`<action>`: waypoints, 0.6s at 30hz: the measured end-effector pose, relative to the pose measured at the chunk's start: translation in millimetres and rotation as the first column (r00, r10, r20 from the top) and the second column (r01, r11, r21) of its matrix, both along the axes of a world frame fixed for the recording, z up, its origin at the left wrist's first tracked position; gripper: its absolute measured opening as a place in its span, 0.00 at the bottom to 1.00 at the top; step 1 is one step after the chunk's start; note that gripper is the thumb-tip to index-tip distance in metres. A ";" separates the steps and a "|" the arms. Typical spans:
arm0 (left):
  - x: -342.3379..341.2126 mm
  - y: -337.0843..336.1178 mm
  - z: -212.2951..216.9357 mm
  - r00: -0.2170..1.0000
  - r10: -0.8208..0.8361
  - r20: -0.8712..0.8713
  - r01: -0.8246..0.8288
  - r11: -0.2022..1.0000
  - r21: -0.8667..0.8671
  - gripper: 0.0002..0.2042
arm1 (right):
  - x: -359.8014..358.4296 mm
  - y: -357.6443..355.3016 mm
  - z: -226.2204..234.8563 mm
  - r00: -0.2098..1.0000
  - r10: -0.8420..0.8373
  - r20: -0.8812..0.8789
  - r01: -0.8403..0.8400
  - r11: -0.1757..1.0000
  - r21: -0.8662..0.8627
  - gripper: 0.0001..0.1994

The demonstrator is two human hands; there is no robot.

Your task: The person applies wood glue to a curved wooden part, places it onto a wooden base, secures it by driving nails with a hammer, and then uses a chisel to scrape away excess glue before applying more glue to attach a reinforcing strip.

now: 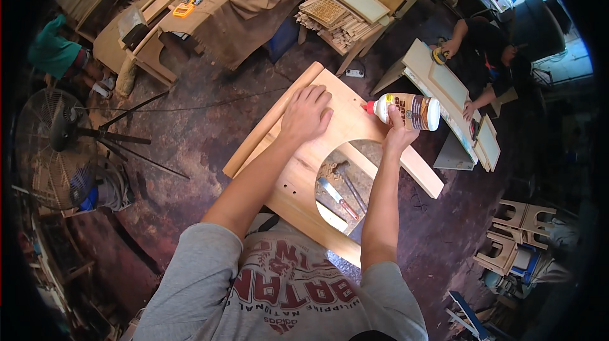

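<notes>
A pale wooden panel (pixel 298 158) with a large curved cut-out and small drilled holes lies before me. A rounded wooden rail (pixel 254 140) runs along its far left edge. My left hand (pixel 307 112) rests on the panel beside that rail, fingers stretched out and nothing held. My right hand (pixel 398 133) grips a glue bottle (pixel 412 111), white with a brown label, above the panel's right part. The bottle is tipped nearly sideways, its red cap (pixel 370 107) pointing left towards the wood. Whether the tip touches the panel I cannot tell.
Through the cut-out show a red-handled blade (pixel 339 199) and a hammer-like tool (pixel 350 187). A standing fan (pixel 60 125) is at left. At right a co-worker's hands (pixel 451 46) work on a pale panel (pixel 444 78). Stacked wood strips (pixel 333 27) stand beyond.
</notes>
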State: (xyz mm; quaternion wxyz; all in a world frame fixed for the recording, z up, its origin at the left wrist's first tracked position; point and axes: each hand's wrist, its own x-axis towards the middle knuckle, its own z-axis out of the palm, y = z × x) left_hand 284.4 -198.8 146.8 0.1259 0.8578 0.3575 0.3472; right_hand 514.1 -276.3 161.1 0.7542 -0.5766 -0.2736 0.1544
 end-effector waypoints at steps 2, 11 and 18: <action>0.2 -1.2 0.7 1.000 -0.007 -0.002 0.007 1.000 -0.012 0.16 | 6.4 3.1 6.7 0.997 0.050 0.062 -0.046 0.997 -0.063 0.23; 1.3 1.4 4.8 1.000 0.013 0.001 -0.013 1.000 -0.003 0.16 | 37.8 10.4 39.0 0.973 0.206 0.100 -0.199 0.977 -0.076 0.25; 3.9 2.0 5.0 1.000 0.012 -0.021 -0.013 0.999 -0.036 0.17 | 36.5 21.2 -12.4 0.881 0.294 -0.371 -0.280 0.956 0.092 0.22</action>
